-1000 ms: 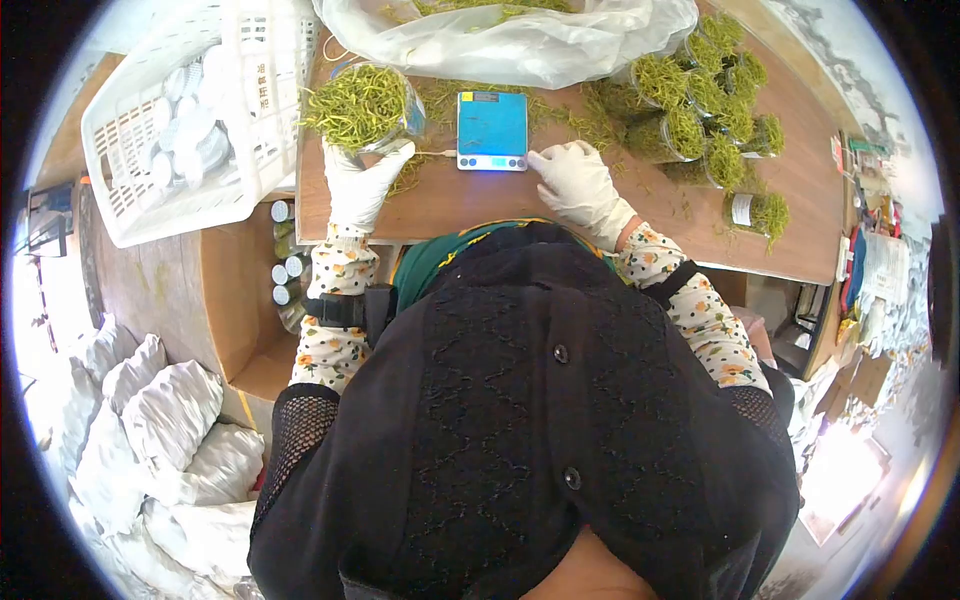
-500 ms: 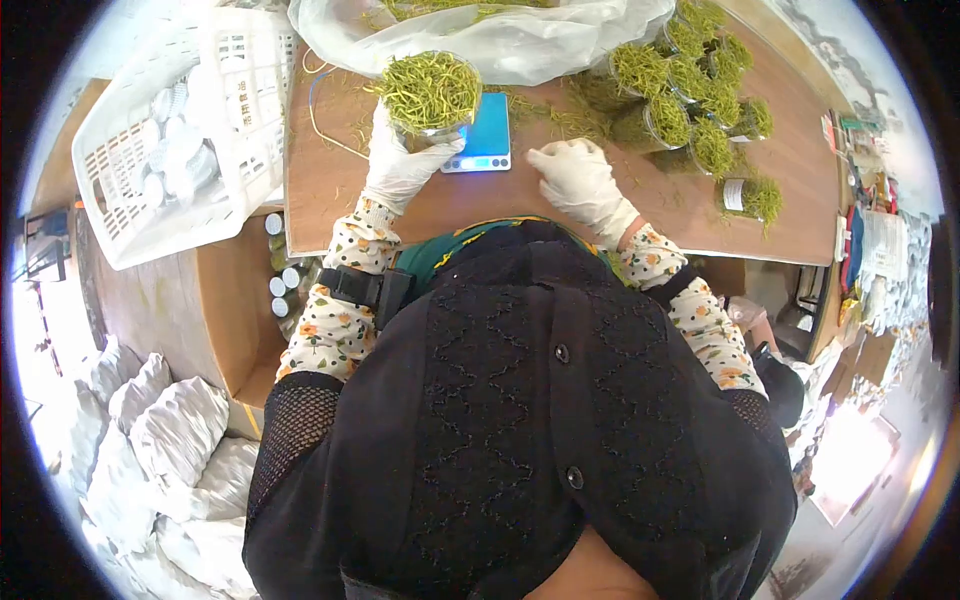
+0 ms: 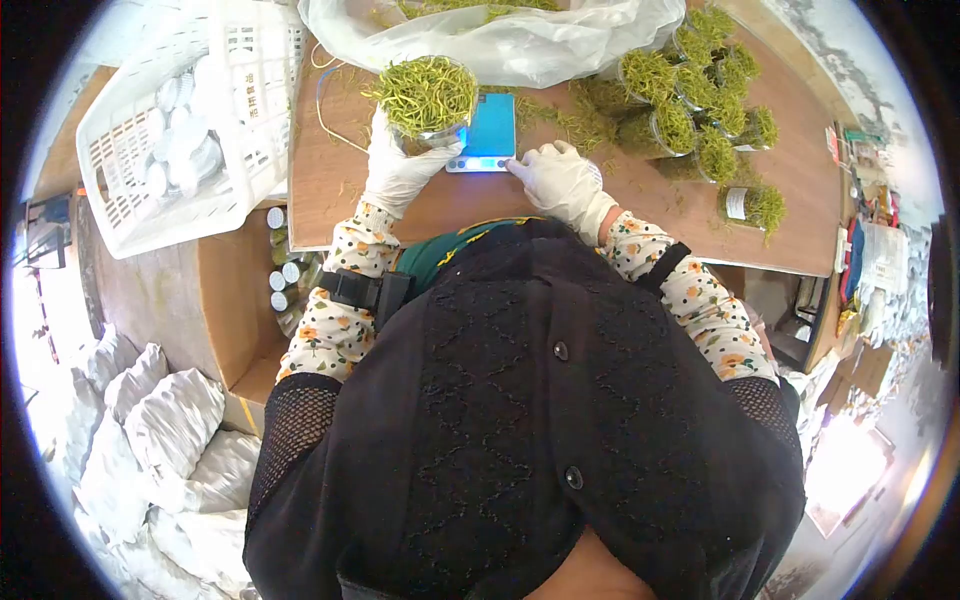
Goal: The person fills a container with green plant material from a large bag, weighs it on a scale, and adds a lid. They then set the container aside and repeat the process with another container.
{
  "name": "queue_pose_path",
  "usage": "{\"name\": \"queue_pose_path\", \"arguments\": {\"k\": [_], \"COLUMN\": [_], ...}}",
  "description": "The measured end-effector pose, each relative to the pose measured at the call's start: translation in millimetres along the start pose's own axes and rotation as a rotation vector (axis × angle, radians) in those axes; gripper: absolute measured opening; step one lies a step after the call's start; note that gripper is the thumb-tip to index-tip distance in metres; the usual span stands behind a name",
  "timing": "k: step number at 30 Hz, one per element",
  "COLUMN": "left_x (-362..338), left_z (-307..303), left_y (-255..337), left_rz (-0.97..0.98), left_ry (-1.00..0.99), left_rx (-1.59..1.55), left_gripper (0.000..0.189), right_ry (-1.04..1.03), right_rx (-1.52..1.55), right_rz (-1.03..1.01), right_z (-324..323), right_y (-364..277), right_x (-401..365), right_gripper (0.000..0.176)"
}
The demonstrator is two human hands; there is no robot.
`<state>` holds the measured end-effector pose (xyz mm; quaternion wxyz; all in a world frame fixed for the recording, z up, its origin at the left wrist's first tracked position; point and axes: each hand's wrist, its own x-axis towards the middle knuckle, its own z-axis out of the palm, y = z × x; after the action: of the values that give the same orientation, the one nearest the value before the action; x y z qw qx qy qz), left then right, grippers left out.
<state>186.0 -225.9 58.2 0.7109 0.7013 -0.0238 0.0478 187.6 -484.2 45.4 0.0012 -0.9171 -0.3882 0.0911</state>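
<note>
Grips 1 filled jar [image 3: 440, 134], roughly upright, between the left hand's [image 3: 396, 172] thumb and fingers, left of the scale [image 3: 492, 128], right hand's [image 3: 568, 184] index at its near-right corner, others folded

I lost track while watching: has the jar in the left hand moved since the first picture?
Yes. The jar in the left hand has moved right, to the scale, and now hides part of its left side.
</note>
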Motion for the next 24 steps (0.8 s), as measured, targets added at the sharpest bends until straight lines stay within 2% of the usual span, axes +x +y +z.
{"name": "queue_pose_path", "arguments": {"k": [6,9,11,13,14,17,20,23,24], "left_x": [6,6,9,12,13,17,20,16,16], "left_z": [5,26,29,36,41,38,31,26,22], "left_y": [-21,-32,-36,-19,-12,-16,-57,-68,-66], "left_rz": [0.032,-0.002,0.066,0.122,0.084,-0.041,0.08,0.07,0.129], "left_ry": [-0.075,-0.124,-0.153,-0.199,-0.193,-0.279,-0.225,-0.178,-0.17], "left_rx": [0.095,-0.209,-0.081,-0.031,-0.071,-0.059,0.015,0.066,0.19], "left_gripper": [0.089,0.085,0.077,0.075,0.07,0.086,0.089,0.1,0.101], "right_ry": [0.097,0.163,0.253,0.257,0.258,0.214,0.253,0.34,0.368], "right_rx": [0.057,0.06,0.079,0.077,0.077,0.097,0.132,0.126,0.117], "right_rz": [0.1,0.199,0.237,0.275,0.293,0.343,0.333,0.301,0.291], "right_z": [-19,-26,-24,-26,-27,-30,-29,-32,-34], "right_y": [-1,8,16,20,22,23,24,28,29], "right_x": [-7,-15,-23,-29,-33,-40,-43,-43,-42], "right_gripper": [0.032,0.032,0.032,0.032,0.032,0.035,0.036,0.034,0.033]}}
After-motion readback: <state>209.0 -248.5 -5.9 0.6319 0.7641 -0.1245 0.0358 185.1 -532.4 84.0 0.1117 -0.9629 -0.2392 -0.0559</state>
